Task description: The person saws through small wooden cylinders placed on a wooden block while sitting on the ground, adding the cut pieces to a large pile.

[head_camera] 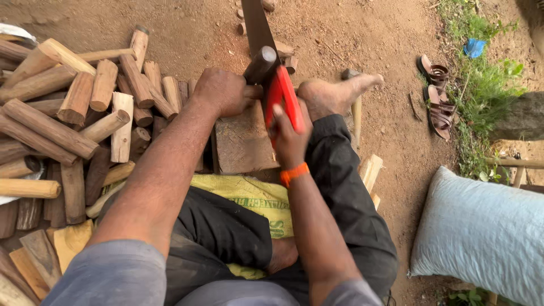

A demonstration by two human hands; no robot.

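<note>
Hand saw (266, 62), red handle, dark blade: held by the right hand (290, 135), which is closed around the handle; the blade runs from the handle up and slightly left toward the far edge of the view, so its long axis lies near-to-far and its tip points away from the person, out of frame. Workpiece: a short dark round stick (260, 64), lying across the far end of a flat wooden block (242, 141), its long axis slanting from near left to far right, crossing the blade. The left hand (222, 90) is closed over the stick's left part, pinning it to the block. A bare foot (335, 93) rests just right of the saw. Progress, as a judgement: the blade sits at the stick, but how deep the cut goes cannot be told, as hand and handle hide it; the stick appears still in one piece. Left of the block, a large heap of cut round billets (73, 124) suggests much sawing is done; small offcuts (286, 54) lie on the dirt beyond. Also present: yellow woven sack (249, 195) under the person, grey sack (481, 232) near right, sandals (437, 96) far right.
</note>
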